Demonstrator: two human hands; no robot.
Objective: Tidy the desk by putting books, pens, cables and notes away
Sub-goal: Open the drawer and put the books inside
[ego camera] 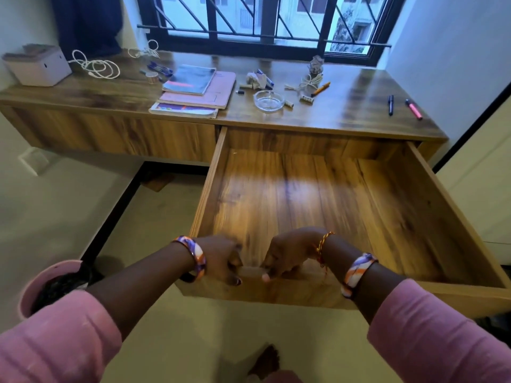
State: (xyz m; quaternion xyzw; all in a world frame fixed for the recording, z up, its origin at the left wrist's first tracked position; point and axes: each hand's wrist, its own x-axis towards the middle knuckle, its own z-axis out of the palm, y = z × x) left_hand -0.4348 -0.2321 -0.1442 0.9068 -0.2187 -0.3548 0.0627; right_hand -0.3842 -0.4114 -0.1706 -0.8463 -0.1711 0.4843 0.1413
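The desk's right drawer (pixel 456 214) stands pulled far out and holds nothing. My left hand (pixel 224 258) and my right hand (pixel 287 257) both grip its front edge near the middle, close together. On the desk top (pixel 345 111) lies a stack of books (pixel 196 89) left of centre, with blue pens (pixel 160 69) behind it. A white cable (pixel 95 64) is coiled at the left and a second cable (pixel 145 51) by the window. Crumpled paper (pixel 255 78), an orange pen (pixel 320 89), a black pen (pixel 390 105) and a pink highlighter (pixel 414 109) lie to the right.
A glass ashtray (pixel 268 100) sits near the desk's front edge. A pale box (pixel 38 66) stands at the far left. A pink bin (pixel 52 283) is on the floor by my left arm. The barred window (pixel 262 20) runs behind the desk. The left drawer (pixel 116 139) is shut.
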